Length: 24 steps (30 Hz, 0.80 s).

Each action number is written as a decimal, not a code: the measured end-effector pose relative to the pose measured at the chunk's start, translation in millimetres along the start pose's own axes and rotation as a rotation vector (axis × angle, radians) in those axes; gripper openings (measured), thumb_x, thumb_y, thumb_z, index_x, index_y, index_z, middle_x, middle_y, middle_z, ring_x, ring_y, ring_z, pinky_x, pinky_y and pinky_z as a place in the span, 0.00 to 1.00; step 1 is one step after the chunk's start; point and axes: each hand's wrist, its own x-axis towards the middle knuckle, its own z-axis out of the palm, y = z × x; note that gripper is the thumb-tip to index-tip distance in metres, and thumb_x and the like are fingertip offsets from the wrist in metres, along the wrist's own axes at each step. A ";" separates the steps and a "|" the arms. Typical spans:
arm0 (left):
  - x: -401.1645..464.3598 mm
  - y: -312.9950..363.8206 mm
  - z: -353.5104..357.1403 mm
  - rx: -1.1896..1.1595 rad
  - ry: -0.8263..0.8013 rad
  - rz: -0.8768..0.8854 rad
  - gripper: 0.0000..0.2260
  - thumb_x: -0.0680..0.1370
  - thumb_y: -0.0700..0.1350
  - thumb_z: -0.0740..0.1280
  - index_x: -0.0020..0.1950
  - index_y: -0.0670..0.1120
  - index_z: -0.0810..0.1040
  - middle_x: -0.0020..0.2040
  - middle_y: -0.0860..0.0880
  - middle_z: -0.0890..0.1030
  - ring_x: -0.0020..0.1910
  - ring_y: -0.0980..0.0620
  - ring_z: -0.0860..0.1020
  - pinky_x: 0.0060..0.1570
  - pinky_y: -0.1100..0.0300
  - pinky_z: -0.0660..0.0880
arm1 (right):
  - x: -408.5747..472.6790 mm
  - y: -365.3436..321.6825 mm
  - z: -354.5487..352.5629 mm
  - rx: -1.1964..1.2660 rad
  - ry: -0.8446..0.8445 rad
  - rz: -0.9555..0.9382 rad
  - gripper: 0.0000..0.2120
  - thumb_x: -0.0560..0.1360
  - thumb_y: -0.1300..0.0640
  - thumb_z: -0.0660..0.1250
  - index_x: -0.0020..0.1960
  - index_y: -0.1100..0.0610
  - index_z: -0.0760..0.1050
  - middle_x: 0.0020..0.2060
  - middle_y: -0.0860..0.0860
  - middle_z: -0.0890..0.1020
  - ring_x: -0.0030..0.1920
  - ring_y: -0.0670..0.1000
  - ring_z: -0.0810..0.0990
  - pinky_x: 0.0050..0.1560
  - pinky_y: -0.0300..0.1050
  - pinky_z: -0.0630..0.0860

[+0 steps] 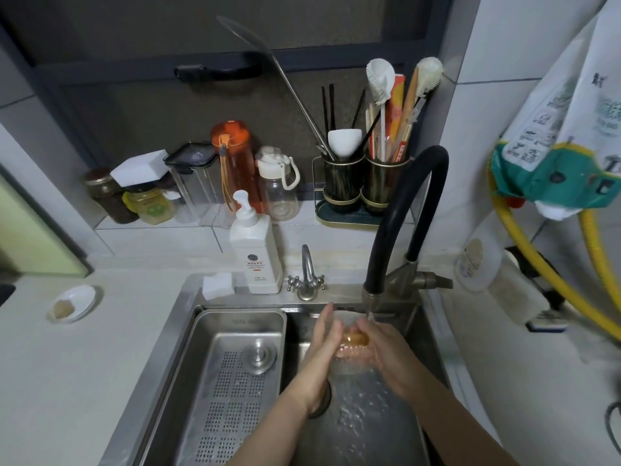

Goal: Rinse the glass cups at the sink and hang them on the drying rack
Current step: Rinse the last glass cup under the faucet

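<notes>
A clear glass cup [351, 344] with an amber tint at its base is held between both hands over the steel sink [433, 334], under the stream from the black curved faucet [400, 210]. My right hand [386, 351] cups it from the right, fingers curled round it. My left hand [324, 334] presses flat against its left side with fingers straight. Water spills down from the cup into the basin [363, 412]. No drying rack shows in this view.
A perforated steel drain tray [235, 375] fills the sink's left half. Behind stand a white pump bottle [255, 257], a small tap [306, 274], a white sponge [218, 285], water bottles, jars and a utensil caddy [364, 186]. A soap dish [72, 304] sits on the left counter.
</notes>
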 end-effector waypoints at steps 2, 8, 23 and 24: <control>-3.5 -1.8 2.1 0.078 0.037 0.075 0.38 0.64 0.71 0.65 0.71 0.63 0.61 0.70 0.55 0.68 0.68 0.56 0.69 0.60 0.66 0.67 | 2.9 -2.8 4.1 0.093 -0.008 0.024 0.19 0.78 0.50 0.61 0.53 0.66 0.79 0.48 0.65 0.83 0.49 0.62 0.83 0.52 0.54 0.80; 13.3 15.1 6.6 0.111 0.267 0.068 0.34 0.63 0.76 0.62 0.54 0.50 0.79 0.50 0.46 0.84 0.50 0.51 0.82 0.55 0.55 0.77 | 3.4 -8.5 26.3 0.170 0.011 0.022 0.18 0.81 0.52 0.55 0.54 0.61 0.80 0.47 0.60 0.85 0.50 0.58 0.84 0.56 0.56 0.78; -6.2 -7.6 2.3 0.174 0.100 0.226 0.28 0.73 0.61 0.66 0.72 0.66 0.62 0.72 0.65 0.64 0.71 0.67 0.61 0.69 0.62 0.60 | 0.1 -3.4 7.0 0.033 0.015 -0.047 0.13 0.79 0.53 0.61 0.51 0.61 0.80 0.48 0.58 0.85 0.49 0.55 0.84 0.49 0.49 0.80; -6.6 -8.1 1.9 0.200 0.103 0.251 0.28 0.73 0.60 0.67 0.71 0.66 0.61 0.71 0.66 0.64 0.71 0.68 0.61 0.68 0.64 0.60 | 2.1 -2.3 8.2 0.124 0.041 -0.020 0.14 0.79 0.53 0.60 0.51 0.62 0.79 0.49 0.60 0.84 0.48 0.55 0.84 0.49 0.51 0.79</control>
